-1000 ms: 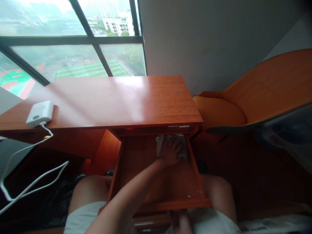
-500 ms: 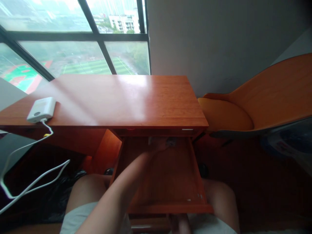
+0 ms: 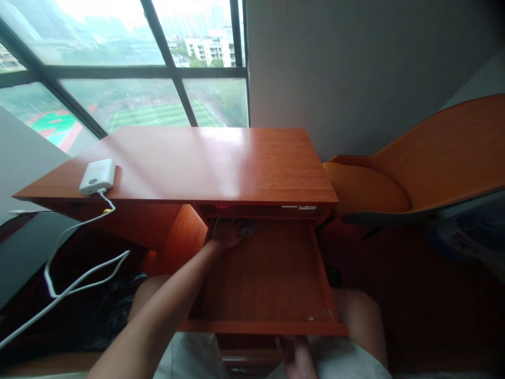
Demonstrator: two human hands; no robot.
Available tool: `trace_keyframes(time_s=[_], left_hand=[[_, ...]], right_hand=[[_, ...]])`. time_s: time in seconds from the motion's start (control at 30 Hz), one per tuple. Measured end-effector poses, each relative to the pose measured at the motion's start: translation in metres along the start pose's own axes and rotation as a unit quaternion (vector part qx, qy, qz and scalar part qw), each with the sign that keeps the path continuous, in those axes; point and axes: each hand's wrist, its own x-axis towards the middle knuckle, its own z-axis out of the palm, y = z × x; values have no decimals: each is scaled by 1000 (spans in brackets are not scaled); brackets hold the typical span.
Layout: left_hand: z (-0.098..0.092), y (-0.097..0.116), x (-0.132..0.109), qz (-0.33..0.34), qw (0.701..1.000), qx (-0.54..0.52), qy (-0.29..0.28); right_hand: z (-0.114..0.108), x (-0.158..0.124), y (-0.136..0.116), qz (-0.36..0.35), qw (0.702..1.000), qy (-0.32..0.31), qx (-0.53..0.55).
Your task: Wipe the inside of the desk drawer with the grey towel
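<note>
A wooden drawer (image 3: 272, 279) is pulled out from under the reddish-brown desk (image 3: 268, 163). My left hand (image 3: 228, 235) reaches into its back left corner. Pale crumpled material, seemingly a cloth (image 3: 246, 228), shows beside the fingers and is pressed against the drawer bottom; shadow blurs its outline. Below the drawer's front edge, my right hand (image 3: 298, 357) has its fingers curled up against the front panel, with the fingertips partly hidden. Small light specks (image 3: 311, 318) lie near the drawer's front right corner.
A white device (image 3: 98, 176) with a white cable (image 3: 79, 273) sits on the desk's left end. An orange chair (image 3: 366, 184) stands at the right. My legs flank the drawer. Dark plastic bags (image 3: 114, 310) are on the lower left, and a window (image 3: 130, 100) is behind.
My left hand has moved left along the back of the drawer with the pale cloth. My right hand stays at the drawer front. The camera view has shifted slightly.
</note>
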Motion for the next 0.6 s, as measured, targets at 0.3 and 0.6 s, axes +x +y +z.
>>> trace_keyframes(time_s=[0.3,0.6], left_hand=[[-22,19,-86,57,992,-54,-95],[-72,35,-140,-2,923,-186,-338]], right_hand=[[4,-7,0,20,998,18,65],[-2,-8,1,30,998,-4,53]])
